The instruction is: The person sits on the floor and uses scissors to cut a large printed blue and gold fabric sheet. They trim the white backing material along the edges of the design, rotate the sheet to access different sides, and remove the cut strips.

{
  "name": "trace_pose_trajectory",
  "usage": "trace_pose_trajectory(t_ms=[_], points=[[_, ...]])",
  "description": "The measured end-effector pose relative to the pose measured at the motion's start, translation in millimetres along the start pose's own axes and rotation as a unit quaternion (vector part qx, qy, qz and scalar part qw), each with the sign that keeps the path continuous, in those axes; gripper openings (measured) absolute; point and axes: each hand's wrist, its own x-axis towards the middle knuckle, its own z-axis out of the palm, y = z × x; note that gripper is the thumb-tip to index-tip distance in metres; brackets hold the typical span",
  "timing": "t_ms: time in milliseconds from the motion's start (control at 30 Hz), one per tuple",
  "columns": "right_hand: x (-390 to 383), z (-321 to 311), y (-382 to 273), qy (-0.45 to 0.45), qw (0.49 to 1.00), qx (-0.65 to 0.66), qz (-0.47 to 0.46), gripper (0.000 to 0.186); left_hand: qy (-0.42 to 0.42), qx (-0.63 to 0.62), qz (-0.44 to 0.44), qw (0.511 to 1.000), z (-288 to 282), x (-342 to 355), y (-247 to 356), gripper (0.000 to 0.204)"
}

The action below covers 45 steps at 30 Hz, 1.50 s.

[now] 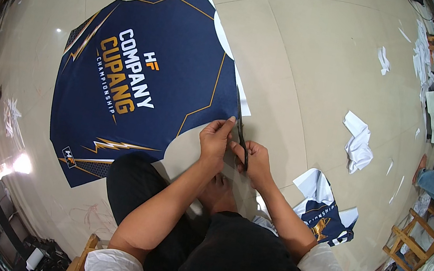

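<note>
Head: navy, gold-lined fabric (172, 79)

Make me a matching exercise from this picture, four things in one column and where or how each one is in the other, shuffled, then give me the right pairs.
Things:
1. Black scissors
2. Navy fabric panel
3. Left hand
4. White fabric piece

Places and states:
A. Lying crumpled on the floor
B. Spread out, printed with gold lines and lettering
C. Held in the right hand
D. Fingers pinching the edge of the panel

Right pairs: 1-C, 2-B, 3-D, 4-A
</note>
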Motion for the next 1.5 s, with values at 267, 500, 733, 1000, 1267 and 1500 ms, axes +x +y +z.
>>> trace_pose_trajectory(t_ms=[267,500,733,1000,1267,1500], points=[[4,3,-2,0.002,0.999,0.037,-0.004,0.038,-0.015,-0.015,-0.004,1.0,-4,0,0,0.023],[2,0,-1,0.009,1.0,0.014,0.004,0.037,-0.014,-0.002,-0.005,1.0,-2,-2,3,0.025],[1,1,-2,0.011,1.0,0.022,0.005,0.038,-0.008,-0.007,-0.007,1.0,-5,2,0,0.024],[10,1,-11,0.008,1.0,-0.001,-0.006,0.041,-0.018,-0.018,0.0,1.0,-6,2,1,0.023],[10,0,-8,0.011,1.0,0.008,0.008,0.038,-0.011,-0.002,0.006,1.0,-5,-2,4,0.024],[6,2,-12,0.009,1.0,0.013,0.007,0.036,-0.014,-0.001,0.0,1.0,-5,-3,4,0.023]])
